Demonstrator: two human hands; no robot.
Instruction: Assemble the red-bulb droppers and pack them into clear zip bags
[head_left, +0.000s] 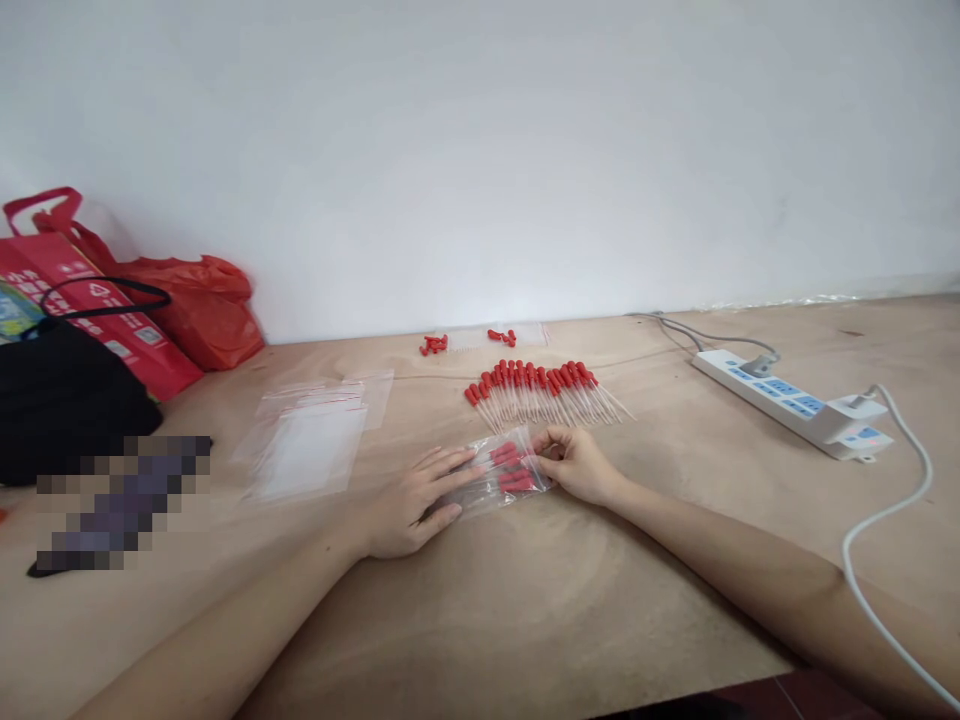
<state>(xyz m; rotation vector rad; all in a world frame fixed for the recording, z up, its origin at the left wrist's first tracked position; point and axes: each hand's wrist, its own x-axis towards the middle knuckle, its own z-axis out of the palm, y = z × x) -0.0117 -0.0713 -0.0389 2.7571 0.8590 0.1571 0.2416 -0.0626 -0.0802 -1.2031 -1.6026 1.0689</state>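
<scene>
A clear plastic zip bag (491, 492) lies on the table between my hands, with several red-bulbed droppers (516, 480) inside. My left hand (412, 505) rests on the bag's left part, its fingers stretched out and apart. At the other end, my right hand (577, 465) pinches the bag's edge near the red bulbs between thumb and fingers. Just beyond the bag, a row of loose droppers (536, 380) lies side by side, red bulbs pointing away from me. Flat zip bags (311, 450) are stacked to the left of my left hand.
Small red bulbs (433, 345) lie in two groups near the wall. At right sits a white power strip (780, 395) with a cable (862, 520) trailing over my right forearm. Red bags (195, 300) and a black bag (67, 390) stand at left, near a pixelated dark object (124, 505).
</scene>
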